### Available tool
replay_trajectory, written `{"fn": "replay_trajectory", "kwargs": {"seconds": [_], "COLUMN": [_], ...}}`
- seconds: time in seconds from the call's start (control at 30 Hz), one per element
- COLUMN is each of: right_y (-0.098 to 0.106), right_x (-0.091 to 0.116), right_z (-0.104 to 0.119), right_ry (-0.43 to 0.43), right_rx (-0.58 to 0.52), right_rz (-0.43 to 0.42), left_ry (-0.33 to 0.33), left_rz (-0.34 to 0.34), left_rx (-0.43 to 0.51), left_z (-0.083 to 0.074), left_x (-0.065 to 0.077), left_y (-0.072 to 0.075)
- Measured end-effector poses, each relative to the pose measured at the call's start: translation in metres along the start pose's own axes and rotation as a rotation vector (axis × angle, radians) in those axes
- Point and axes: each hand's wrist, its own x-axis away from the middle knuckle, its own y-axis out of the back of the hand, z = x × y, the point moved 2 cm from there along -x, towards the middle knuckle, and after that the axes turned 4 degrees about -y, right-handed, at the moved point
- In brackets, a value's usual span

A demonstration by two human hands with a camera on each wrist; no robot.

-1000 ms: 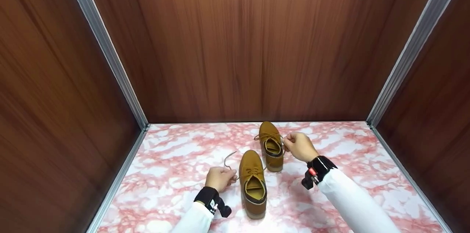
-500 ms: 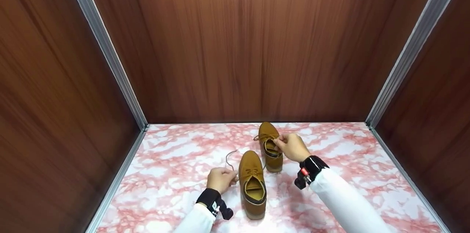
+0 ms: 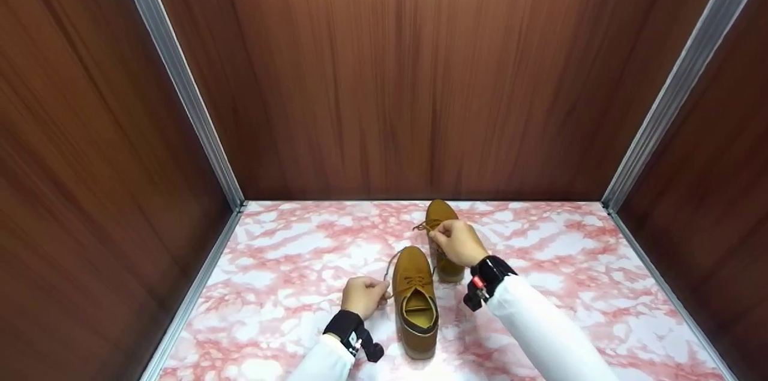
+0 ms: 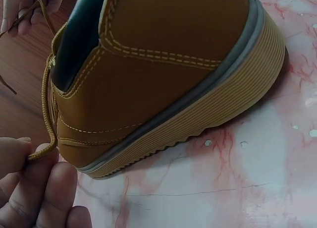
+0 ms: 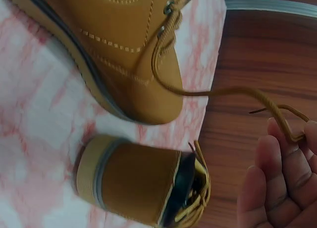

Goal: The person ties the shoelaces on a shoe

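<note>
A tan lace-up shoe (image 3: pixel 410 262) stands upright, toe away from me, between my two hands. My left hand (image 3: pixel 364 297), low at its left side, pinches one end of its shoelace (image 4: pixel 46 106) between thumb and fingertips. The other end of that shoelace (image 5: pixel 223 92) runs from the top eyelets to my right hand (image 3: pixel 461 243), which pinches it too, its loose tip hanging past the fingers. In the head view the right hand is raised in front of the second tan shoe (image 3: pixel 441 211) and hides much of its opening.
The second shoe, farther back and to the right, has its own shoelace in a looped bow (image 5: pixel 198 208). Both stand on a red-and-white marbled surface (image 3: pixel 288 267). Brown wood-grain panels (image 3: pixel 384 75) with grey metal corner strips (image 3: pixel 180 81) enclose the back and sides.
My right hand has moved left, from beside the far shoe to in front of it, carrying its lace end. The left hand has barely shifted; its lace tail now curves closer to the near shoe.
</note>
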Motion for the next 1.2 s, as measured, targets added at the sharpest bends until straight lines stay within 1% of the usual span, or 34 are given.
{"fn": "replay_trajectory", "kwargs": {"seconds": [0.1, 0.23, 0.37, 0.47, 0.63, 0.73, 0.83, 0.87, 1.07, 1.2], "right_y": [-0.008, -0.017, -0.026, -0.033, -0.045, -0.05, -0.051, -0.05, -0.039, -0.031], "right_x": [0.0, -0.001, -0.001, -0.001, 0.0, 0.001, 0.003, 0.003, 0.006, 0.009], "right_z": [0.004, 0.012, 0.02, 0.027, 0.037, 0.041, 0.042, 0.041, 0.03, 0.022], "right_ry": [0.005, 0.029, 0.039, 0.062, 0.163, 0.23, 0.261, 0.257, 0.225, 0.242], "right_rx": [0.004, 0.026, 0.077, 0.104, 0.125, 0.113, 0.095, 0.09, 0.1, 0.102], "right_rz": [0.012, 0.005, 0.0, 0.008, 0.011, 0.06, 0.122, 0.135, 0.134, 0.156], "left_ry": [0.031, 0.052, 0.058, 0.059, 0.051, 0.047, 0.05, 0.049, 0.05, 0.074], "left_rz": [0.005, -0.004, -0.008, -0.005, -0.007, -0.005, -0.002, -0.002, -0.005, -0.006], "left_rx": [0.037, 0.042, 0.038, 0.043, 0.016, 0.014, 0.034, 0.035, 0.038, 0.065], "left_z": [0.001, 0.001, 0.001, 0.001, 0.002, 0.003, 0.004, 0.004, 0.009, 0.011], "left_x": [0.001, 0.001, 0.002, 0.002, 0.003, 0.004, 0.004, 0.004, 0.001, 0.0], "left_y": [-0.001, -0.003, -0.004, -0.006, -0.006, -0.006, -0.005, -0.005, -0.004, 0.0]}}
